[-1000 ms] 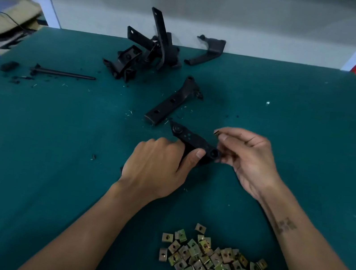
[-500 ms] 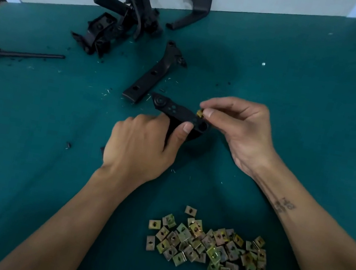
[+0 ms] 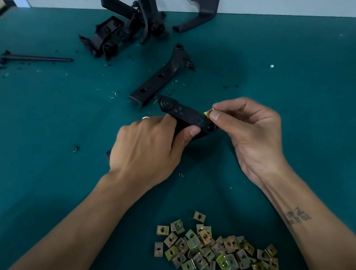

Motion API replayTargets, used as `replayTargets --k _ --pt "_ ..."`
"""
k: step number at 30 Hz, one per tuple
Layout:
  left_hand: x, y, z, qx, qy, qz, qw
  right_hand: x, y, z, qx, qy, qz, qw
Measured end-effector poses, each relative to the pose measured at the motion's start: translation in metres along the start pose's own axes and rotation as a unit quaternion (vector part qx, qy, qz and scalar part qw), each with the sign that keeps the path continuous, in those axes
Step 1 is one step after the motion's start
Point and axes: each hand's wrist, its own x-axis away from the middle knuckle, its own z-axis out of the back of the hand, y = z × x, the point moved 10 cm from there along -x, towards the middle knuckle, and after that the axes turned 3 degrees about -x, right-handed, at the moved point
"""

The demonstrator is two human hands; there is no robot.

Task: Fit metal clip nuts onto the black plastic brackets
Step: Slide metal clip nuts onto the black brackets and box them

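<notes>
— Brass-coloured metal is showing between the right hand's [image 3: 246, 134] thumb and forefinger: one clip nut [image 3: 207, 112], pinched tight and hovering just beside the near end of the black bracket [image 3: 187, 115].

— And the left hand [image 3: 148, 151]?

— Its fingers [image 3: 193, 131] are clamping round that bracket from below, holding it up off the green surface [image 3: 50, 160]. Relative to the bracket, the pile of spare nuts [image 3: 218, 252] is lying well toward the person.

— What is threatening to go wrong?

— Only a corner of the nut is showing, so I cannot tell which way its open side is facing. If it is going on skewed, I'd guess it is jamming against the edge or missing the hole. The pinch is also covering most of a small springy part, so a hard push may be flicking it away into the black crumbs scattered beyond the bracket.

— Any trays or boxes?

— None showing. The nuts are lying loose, and more brackets [image 3: 129, 25] are heaped well beyond the held one, with another single bracket [image 3: 160, 77] lying just beyond it.
</notes>
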Motion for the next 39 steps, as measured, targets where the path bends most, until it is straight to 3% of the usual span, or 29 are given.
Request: replayTargets --k 12,19,39 --pt "0.000 0.002 0.002 0.008 0.001 0.000 1.000 0.005 -0.010 -0.009 0.068 -0.033 0.034 0.997" --pt "0.001 -0.005 0.003 0.016 0.008 0.023 1.000 0.010 0.002 -0.011 -0.030 -0.026 -0.030 0.999" --pt "0.003 -0.010 0.003 0.036 0.010 0.044 0.998 0.016 0.003 -0.025 -0.019 -0.054 -0.061 0.997"
